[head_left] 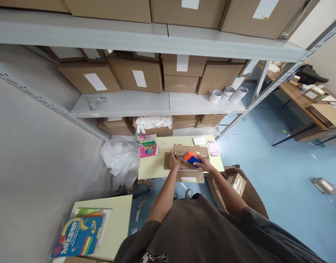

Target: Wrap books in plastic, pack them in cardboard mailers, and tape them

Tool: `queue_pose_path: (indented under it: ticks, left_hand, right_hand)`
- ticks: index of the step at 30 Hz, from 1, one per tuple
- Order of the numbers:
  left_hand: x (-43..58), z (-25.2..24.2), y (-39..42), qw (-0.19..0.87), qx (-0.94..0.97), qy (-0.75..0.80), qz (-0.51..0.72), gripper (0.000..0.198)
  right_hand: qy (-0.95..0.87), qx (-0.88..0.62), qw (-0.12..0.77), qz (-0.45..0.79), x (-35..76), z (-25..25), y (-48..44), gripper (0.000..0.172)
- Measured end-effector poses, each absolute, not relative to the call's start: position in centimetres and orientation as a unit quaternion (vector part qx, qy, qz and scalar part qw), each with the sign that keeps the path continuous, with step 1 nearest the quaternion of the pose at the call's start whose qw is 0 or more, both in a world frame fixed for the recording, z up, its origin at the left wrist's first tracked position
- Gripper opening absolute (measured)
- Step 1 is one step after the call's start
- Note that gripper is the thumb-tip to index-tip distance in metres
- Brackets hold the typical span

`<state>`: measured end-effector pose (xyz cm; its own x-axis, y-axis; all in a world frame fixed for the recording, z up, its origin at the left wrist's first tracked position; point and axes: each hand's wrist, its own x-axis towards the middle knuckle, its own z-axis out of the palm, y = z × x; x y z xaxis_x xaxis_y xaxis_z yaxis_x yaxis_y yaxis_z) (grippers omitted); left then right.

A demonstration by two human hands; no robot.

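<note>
Right hand (204,165) grips the orange tape dispenser (191,158) mid-seam; left hand (174,162) presses flat on the cardboard box (184,150), sealing looks unfinished.

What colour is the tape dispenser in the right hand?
Orange and blue; the tape dispenser shows best in the head view.

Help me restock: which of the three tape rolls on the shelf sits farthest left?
The tape roll nearest the stacked brown boxes; the other two rolls sit to its right, toward the shelf's metal upright.
</note>
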<state>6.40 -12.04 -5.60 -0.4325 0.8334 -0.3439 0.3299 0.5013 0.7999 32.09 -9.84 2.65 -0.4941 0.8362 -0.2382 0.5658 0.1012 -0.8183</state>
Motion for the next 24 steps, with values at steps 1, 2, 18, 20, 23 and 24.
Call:
queue_pose_path:
  ticks: [1,2,18,20,23,24]
  left_hand:
    - [6.3,-5.4,-12.2,0.369,0.379,0.777,0.341,0.082]
    - [6.2,-5.2,-12.4,0.350,0.386,0.776,0.355,0.085]
    - [8.2,0.9,-11.3,0.657,0.163,0.541,0.499,0.064]
    - [7.9,1.6,-11.1,0.629,0.185,0.542,0.525,0.058]
    - [7.1,2.7,-11.2,0.567,0.236,0.566,0.550,0.052]
    - [6.8,3.1,-11.3,0.547,0.249,0.576,0.553,0.051]
  right_hand:
    - [-0.723,-0.487,0.145,0.467,32.1,2.6,-10.0,0.052]
    - [-0.720,-0.492,0.146,0.467,32.1,2.5,-10.1,0.052]
    - [-0.736,-0.423,0.189,0.493,33.4,4.5,-10.3,0.051]
    - [-0.739,-0.418,0.190,0.494,33.8,4.6,-10.2,0.052]
    - [-0.740,-0.405,0.191,0.502,34.4,5.0,-9.7,0.051]
    - [-0.742,-0.399,0.190,0.504,34.6,5.1,-9.4,0.051]
